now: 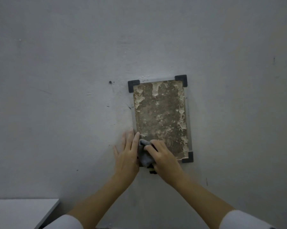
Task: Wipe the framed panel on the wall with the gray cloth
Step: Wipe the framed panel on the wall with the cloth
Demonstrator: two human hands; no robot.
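Observation:
A framed panel hangs on the grey wall, with a mottled brown and cream surface, a thin silver frame and black corner caps. My right hand presses a crumpled gray cloth against the panel's lower left corner. My left hand lies flat on the wall beside the panel's left edge, fingers together and pointing up, touching the cloth. The hands and cloth hide the lower left corner cap.
A small dark screw sticks out of the wall left of the panel's top. A white surface with a grey edge fills the bottom left. A dark object shows just below the cloth.

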